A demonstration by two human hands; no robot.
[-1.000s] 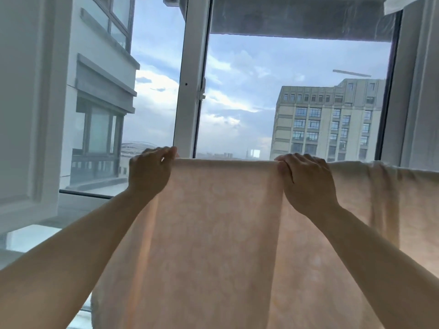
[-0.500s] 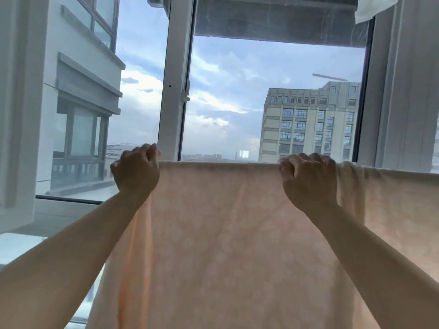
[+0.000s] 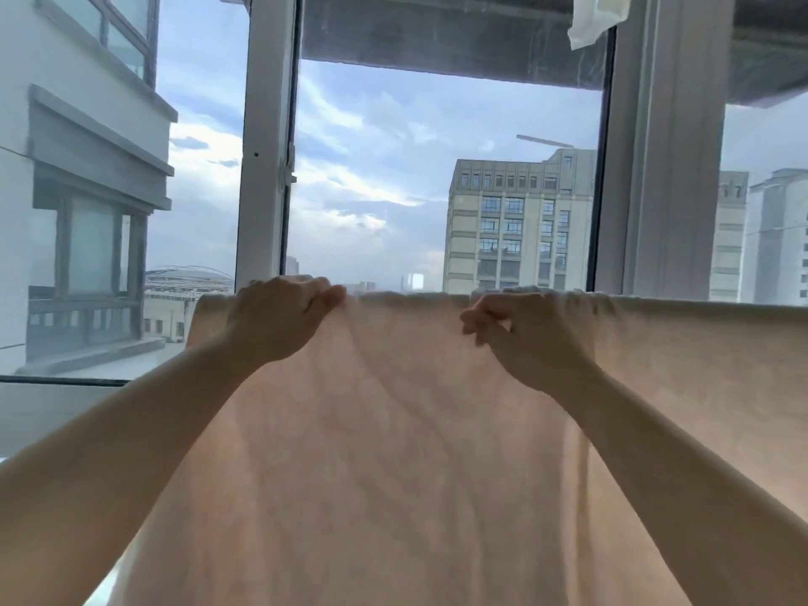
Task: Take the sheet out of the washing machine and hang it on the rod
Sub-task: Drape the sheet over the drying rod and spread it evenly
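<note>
A pale peach sheet (image 3: 406, 452) hangs in front of me, draped over a rod that it hides; its top fold runs level across the lower half of the view. My left hand (image 3: 280, 317) pinches the sheet just under the top fold, left of centre. My right hand (image 3: 524, 338) grips the cloth near the fold, right of centre, fingers curled. Wrinkles fan down between the two hands. The sheet's left edge shows beyond my left hand.
A large window stands right behind the sheet, with a white mullion (image 3: 266, 137) left of centre and a wider white frame (image 3: 664, 142) to the right. A white cloth (image 3: 594, 15) hangs at the top right. Buildings and sky lie outside.
Both hands have moved inward along the top fold, the left one to the right of the sheet's edge, and now pinch the cloth, bunching wrinkles between them.
</note>
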